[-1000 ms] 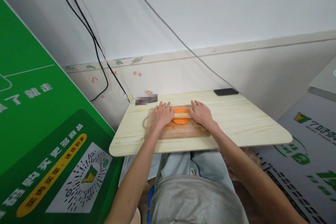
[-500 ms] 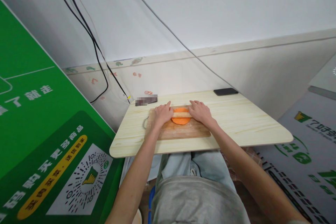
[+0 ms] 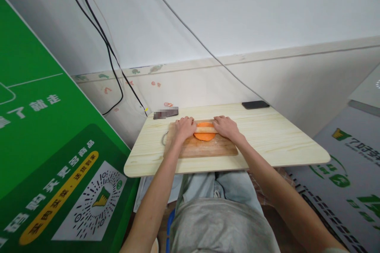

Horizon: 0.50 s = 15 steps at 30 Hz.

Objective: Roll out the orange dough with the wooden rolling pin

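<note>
A wooden rolling pin [image 3: 205, 130] lies across a flat round of orange dough [image 3: 204, 137]. My left hand [image 3: 185, 127] is closed over the pin's left end, and my right hand [image 3: 226, 126] is closed over its right end. Both ends of the pin are hidden under my palms and fingers. Beneath the dough is a wooden cutting board [image 3: 208, 151] with a metal ring handle [image 3: 164, 138] on its left side. Dough shows both beyond the pin and on my side of it.
The board rests on a pale wood-grain table [image 3: 276, 142] against a white wall. A black phone [image 3: 255, 104] lies at the back right, and a dark, partly blurred phone-like object [image 3: 170, 113] at the back left. Cables [image 3: 109, 47] hang down the wall. A green printed panel [image 3: 68, 126] stands at left.
Raised fingers on both hands have curled down onto the rolling pin. The pin and dough look almost unmoved; the view has shifted very slightly.
</note>
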Motion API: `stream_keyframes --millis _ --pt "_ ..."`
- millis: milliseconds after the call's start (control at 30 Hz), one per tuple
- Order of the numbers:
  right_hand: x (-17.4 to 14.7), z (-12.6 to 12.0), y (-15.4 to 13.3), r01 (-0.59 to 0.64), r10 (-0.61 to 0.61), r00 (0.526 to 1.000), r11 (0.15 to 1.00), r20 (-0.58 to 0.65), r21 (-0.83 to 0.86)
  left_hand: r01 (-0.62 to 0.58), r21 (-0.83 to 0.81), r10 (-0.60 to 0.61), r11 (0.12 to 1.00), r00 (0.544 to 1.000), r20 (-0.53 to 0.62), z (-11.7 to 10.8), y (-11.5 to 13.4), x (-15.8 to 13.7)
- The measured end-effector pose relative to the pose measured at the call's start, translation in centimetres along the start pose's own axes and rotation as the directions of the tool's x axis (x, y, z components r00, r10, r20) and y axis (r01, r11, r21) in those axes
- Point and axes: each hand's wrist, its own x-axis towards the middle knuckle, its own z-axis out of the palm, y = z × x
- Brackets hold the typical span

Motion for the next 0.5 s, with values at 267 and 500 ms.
stream_keyframes --millis 267,500 --pt "-0.4 -0.2 -0.4 0.001 -0.001 1.0 0.998 0.003 -0.059 -0.028 0.013 0.028 1.0 1.0 0.002 -0.4 0.0 -0.4" --pt "-0.5 0.3 -1.3 0.018 -0.016 1.0 0.997 0.024 -0.076 -0.027 0.012 0.027 1.0 1.0 0.012 -0.9 -1.1 -0.7"
